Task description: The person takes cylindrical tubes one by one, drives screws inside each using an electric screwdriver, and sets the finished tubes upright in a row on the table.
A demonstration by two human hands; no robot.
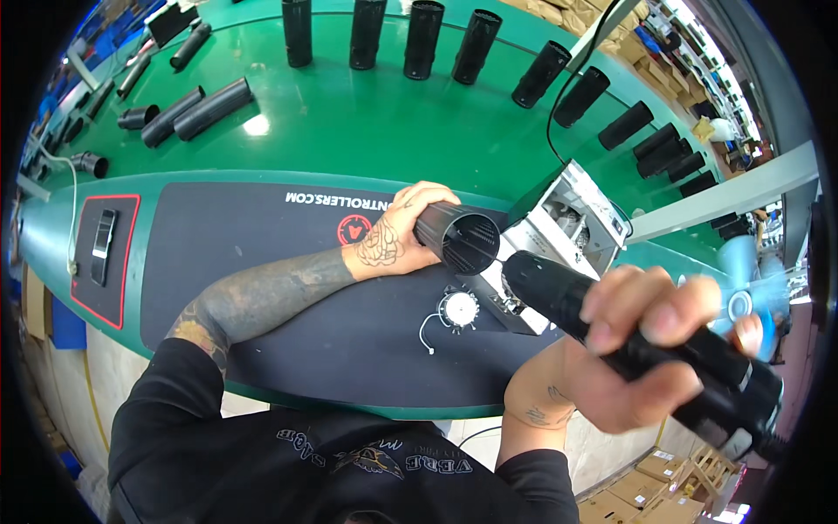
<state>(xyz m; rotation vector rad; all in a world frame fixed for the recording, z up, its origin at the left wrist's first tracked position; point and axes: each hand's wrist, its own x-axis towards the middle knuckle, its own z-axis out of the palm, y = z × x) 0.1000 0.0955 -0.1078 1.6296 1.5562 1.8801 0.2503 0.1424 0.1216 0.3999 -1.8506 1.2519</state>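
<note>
My left hand [400, 231] is wrapped round a black cylindrical tube [443, 229] lying on its side, its open end turned to the right. Rows of small holes show inside that end. In my right hand [642, 345] is a black electric screwdriver [552, 291], gripped round its body and slanting up to the left. Its thin bit points at the rim of the tube; whether they touch I cannot tell. Just below the tube lies a small round white-and-metal part [460, 308] with a thin white cable and plug.
Behind the screwdriver stands an open silver metal box-shaped machine [567, 231]. Several black tubes [422, 39] stand in an arc across the green table [349, 131]. More tubes [212, 108] lie at the far left. A phone-like device [104, 247] rests on the dark mat [253, 218]. A blue fan [742, 293] is at right.
</note>
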